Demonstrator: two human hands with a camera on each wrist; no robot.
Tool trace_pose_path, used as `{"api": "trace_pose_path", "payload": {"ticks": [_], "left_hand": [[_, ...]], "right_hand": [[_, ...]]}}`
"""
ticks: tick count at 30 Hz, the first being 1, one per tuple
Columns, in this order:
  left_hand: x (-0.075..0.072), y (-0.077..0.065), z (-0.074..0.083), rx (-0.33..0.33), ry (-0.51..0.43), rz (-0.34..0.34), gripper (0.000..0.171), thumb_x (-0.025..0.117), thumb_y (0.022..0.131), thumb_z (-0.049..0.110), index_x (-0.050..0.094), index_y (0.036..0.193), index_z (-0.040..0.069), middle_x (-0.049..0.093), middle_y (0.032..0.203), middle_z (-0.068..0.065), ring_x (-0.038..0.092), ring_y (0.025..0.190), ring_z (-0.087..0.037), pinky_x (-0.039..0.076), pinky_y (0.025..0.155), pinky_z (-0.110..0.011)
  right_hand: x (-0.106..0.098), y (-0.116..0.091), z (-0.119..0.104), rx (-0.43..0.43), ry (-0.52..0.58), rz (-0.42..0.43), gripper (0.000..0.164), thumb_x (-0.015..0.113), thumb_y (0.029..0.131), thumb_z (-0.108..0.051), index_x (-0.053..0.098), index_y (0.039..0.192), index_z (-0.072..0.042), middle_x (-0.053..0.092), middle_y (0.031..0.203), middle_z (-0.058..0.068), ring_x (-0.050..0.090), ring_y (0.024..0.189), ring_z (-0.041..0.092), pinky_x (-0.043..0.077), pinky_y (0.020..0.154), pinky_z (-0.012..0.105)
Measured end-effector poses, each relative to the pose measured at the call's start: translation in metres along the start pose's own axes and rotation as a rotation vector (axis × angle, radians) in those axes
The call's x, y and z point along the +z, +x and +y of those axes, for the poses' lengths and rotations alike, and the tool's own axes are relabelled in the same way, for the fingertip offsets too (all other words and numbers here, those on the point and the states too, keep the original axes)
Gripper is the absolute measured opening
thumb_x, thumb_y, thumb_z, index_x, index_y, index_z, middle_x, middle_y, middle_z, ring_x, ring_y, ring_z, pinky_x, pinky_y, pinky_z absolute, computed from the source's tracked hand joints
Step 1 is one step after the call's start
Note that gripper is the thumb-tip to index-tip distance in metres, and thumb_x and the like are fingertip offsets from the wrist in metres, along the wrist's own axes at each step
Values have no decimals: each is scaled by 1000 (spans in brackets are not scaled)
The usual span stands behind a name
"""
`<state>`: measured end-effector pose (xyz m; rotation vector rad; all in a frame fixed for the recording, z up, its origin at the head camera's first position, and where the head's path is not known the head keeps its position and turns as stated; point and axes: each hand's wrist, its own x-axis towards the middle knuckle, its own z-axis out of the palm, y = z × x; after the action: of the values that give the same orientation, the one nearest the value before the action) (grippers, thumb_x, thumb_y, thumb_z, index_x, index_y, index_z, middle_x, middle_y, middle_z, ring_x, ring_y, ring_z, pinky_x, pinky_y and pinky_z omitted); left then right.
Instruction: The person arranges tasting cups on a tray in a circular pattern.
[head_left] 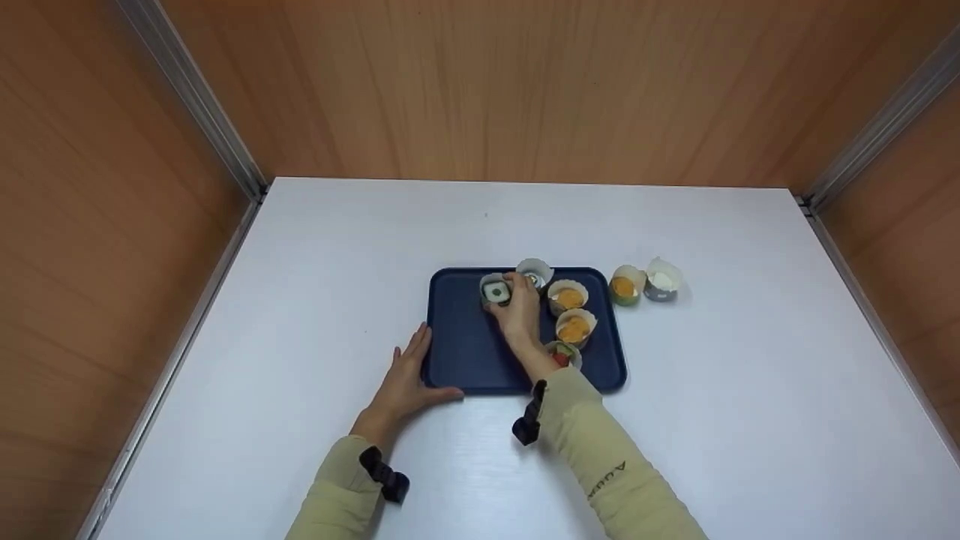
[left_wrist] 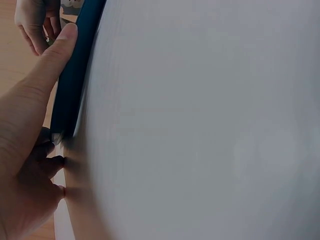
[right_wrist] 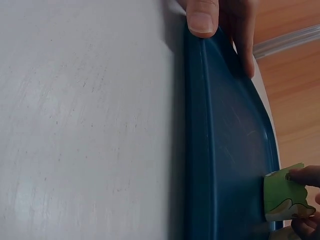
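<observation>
My right hand (head_left: 517,311) reaches over the blue tray (head_left: 469,345) and pinches a small paper cup (head_left: 495,289) between thumb and fingers. A pale, squarish piece with a dark centre lies in this cup, and its green printed side (right_wrist: 281,197) shows in the right wrist view, close over the tray. My left hand (head_left: 405,382) rests at the tray's near left corner. Its thumb (left_wrist: 57,52) lies along the front rim and its straight fingers reach up the left side. Just beside the right fingertips stands another paper cup (head_left: 534,268), partly covered by them.
Two paper cups with orange filling, one farther back (head_left: 568,298) and one nearer (head_left: 575,328), stand on the tray's right. A cup with red and green filling (head_left: 565,352) is partly behind the right wrist. Off the tray stand an orange-filled cup (head_left: 626,286) and a white-filled cup (head_left: 662,280).
</observation>
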<state>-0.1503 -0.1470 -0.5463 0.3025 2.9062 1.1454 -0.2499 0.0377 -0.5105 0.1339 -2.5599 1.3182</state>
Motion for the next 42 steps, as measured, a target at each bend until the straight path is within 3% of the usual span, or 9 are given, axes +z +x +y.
{"api": "trace_pose_path", "payload": {"ticks": [11, 20, 42], "left_hand": [[1, 1, 1, -4, -11, -4, 117, 77, 55, 54, 17, 141, 1, 14, 146, -12, 15, 132, -25, 3, 107, -46], [1, 0, 1, 0, -21, -6, 117, 77, 55, 53, 17, 140, 1, 14, 146, -13, 14, 132, -24, 2, 107, -46], [-1, 0, 2, -12, -15, -14, 117, 77, 56, 52, 17, 140, 0, 12, 146, -12, 13, 132, -26, 2, 107, -45]], "right_hand": [[-1, -2, 4, -29, 48, 85, 43, 77, 63, 3, 56, 101, 1, 54, 99, 15, 53, 96, 30, 43, 84, 37], [-9, -7, 3, -21, 149, 92, 42, 73, 67, 6, 55, 104, 6, 53, 97, 21, 54, 89, 31, 50, 73, 37], [-68, -29, -15, -55, 282, 46, 43, 70, 74, -4, 52, 112, 4, 57, 107, 17, 54, 97, 34, 48, 75, 46]]}}
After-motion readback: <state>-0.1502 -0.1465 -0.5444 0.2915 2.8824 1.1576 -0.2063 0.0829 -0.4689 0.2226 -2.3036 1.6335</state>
